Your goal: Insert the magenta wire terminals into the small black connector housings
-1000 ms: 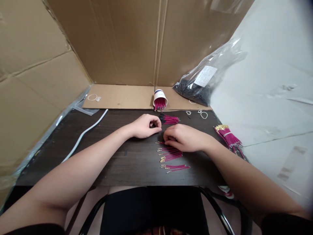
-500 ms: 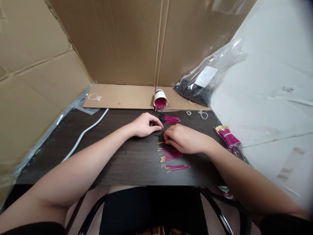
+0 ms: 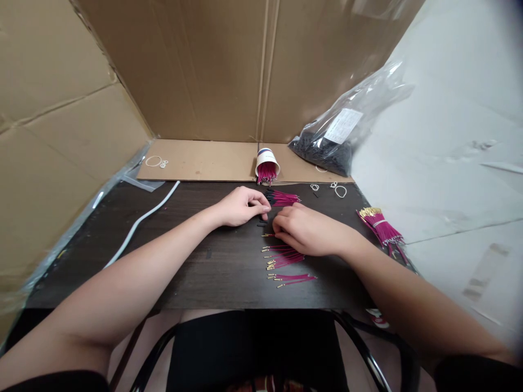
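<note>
My left hand point(image 3: 243, 207) is over the middle of the dark table, its fingers curled and pinched close to small black sleeves point(image 3: 261, 224). Whatever sits between those fingertips is too small to make out. Just across from it, my right hand point(image 3: 300, 230) is closed, knuckles up, with its fingertips hidden. A magenta wire with gold terminals point(image 3: 267, 235) shows beside its thumb. Below lie several loose magenta wires point(image 3: 288, 257), gold ends to the left. Beyond both hands rests a pile of magenta wires with black-covered ends point(image 3: 283, 197).
A paper cup point(image 3: 267, 156) full of magenta wires lies tipped on a cardboard strip point(image 3: 204, 160). A clear bag of black pieces point(image 3: 327, 147) leans at the back right. Rubber bands point(image 3: 340, 191), a banded wire bundle point(image 3: 379, 226) and a pale tube point(image 3: 141, 220) lie around.
My left fingers have dipped slightly toward the black sleeves and curled more. My right hand has barely moved. The whole view has shifted a little.
</note>
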`<act>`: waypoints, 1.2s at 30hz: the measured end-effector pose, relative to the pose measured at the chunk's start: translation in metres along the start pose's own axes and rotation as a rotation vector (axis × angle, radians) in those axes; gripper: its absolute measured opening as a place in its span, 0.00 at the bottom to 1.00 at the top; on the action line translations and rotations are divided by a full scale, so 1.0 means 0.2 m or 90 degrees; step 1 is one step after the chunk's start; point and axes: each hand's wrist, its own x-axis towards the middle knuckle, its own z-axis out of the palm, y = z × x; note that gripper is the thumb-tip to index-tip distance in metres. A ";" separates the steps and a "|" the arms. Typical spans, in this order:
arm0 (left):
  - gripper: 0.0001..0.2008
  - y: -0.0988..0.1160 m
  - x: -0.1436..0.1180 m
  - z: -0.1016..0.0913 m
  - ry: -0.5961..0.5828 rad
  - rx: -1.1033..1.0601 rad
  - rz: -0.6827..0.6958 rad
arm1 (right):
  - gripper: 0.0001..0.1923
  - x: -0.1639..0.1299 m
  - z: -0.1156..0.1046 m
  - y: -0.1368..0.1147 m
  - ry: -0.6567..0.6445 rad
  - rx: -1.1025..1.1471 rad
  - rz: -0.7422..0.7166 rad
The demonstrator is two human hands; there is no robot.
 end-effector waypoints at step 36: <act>0.10 -0.04 0.04 0.00 0.043 -0.143 0.042 | 0.08 0.03 0.05 0.20 0.381 0.135 0.013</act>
